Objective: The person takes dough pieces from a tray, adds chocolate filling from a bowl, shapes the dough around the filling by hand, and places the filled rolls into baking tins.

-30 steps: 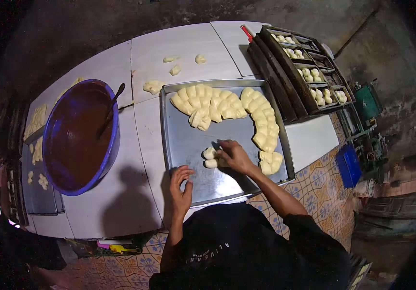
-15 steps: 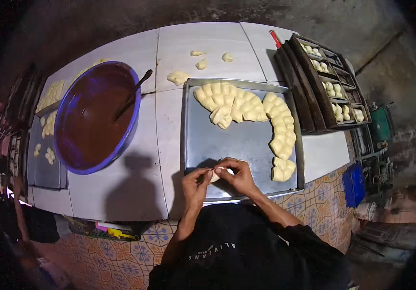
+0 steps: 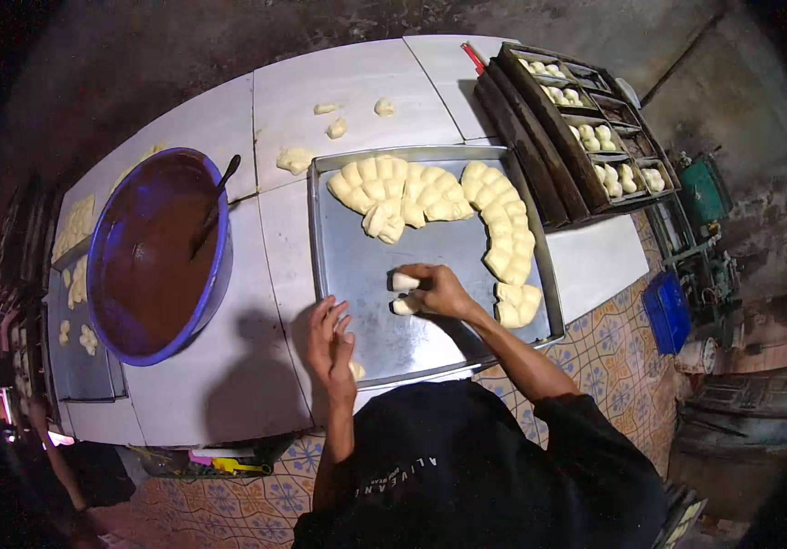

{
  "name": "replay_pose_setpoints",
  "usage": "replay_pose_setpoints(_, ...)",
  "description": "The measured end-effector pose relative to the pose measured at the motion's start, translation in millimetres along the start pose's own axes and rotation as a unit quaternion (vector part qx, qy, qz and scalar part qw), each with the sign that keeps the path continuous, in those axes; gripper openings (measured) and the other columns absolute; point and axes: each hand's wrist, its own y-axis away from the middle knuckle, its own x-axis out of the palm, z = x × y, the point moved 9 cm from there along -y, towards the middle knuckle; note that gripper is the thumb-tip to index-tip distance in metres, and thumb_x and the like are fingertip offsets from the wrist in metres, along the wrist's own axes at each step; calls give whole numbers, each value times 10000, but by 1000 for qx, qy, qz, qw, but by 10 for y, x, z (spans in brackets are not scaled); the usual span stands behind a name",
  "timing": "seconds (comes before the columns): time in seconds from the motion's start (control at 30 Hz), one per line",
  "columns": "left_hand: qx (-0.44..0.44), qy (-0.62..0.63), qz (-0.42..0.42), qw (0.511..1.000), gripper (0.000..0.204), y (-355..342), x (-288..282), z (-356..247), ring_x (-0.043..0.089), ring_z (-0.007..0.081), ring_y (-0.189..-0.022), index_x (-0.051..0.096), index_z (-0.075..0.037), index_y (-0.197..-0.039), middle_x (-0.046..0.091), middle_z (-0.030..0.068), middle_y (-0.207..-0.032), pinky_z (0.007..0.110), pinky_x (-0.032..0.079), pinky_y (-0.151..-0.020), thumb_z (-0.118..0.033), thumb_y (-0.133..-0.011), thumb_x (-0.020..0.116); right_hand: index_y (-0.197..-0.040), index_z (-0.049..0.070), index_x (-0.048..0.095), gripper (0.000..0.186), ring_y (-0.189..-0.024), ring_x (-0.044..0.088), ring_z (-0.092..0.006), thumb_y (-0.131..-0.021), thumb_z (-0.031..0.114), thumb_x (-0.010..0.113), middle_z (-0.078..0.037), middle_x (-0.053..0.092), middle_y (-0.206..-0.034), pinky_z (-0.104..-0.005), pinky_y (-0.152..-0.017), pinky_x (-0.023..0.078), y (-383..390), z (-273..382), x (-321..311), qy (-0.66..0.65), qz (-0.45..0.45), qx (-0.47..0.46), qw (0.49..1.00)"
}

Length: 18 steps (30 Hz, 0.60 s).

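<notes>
My right hand (image 3: 446, 293) is over the metal tray (image 3: 430, 352), its fingers closed round pale dough pieces (image 3: 404, 283). Two rounded ends of dough stick out on the left side of those fingers. At the tray's front left edge, my left hand (image 3: 328, 346) holds nothing and its fingers are apart. Beside it, a small bit of dough (image 3: 357, 371) shows in the tray's near corner, partly hidden by the hand. Joined rows of dough pieces (image 3: 506, 242) curve along the tray's far and right sides. A loose-looking dough lump (image 3: 382, 222) sits against the far row.
Left of the tray stands a purple basin (image 3: 226, 265) of brown mixture with a dark-handled utensil (image 3: 215, 206) in it. Dough scraps (image 3: 296, 161) lie on the white table beyond the tray. Divided dark molds (image 3: 586, 128) with dough balls stand far right. Another tray (image 3: 91, 371) is far left.
My hands have parted. The right moved forward over the tray with dough in its fingers; the left drew left and opened. The whole view has shifted slightly.
</notes>
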Motion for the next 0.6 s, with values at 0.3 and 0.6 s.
replay_pose_setpoints(0.3,-60,-70,-45,995,261,82,-314,142,582,229,-1059,591,33,-1108,589,149,-1159,319,472,-868,-13,-853,561,-1141,8,633,447,-1029,630,-298,-694,14,617,-180,655,-1115,-345,-915,477,-83,-200,204,74,128,-32,989)
replay_pose_setpoints(0.6,-99,-61,-40,992,239,110,-235,294,629,213,-891,575,48,-1062,623,137,-1002,336,496,-826,-74,-857,560,-1142,108,664,452,-1106,540,-290,-713,-1,575,-112,601,-1195,-376,-934,461,820,-478,-1402,450,25,-65,890)
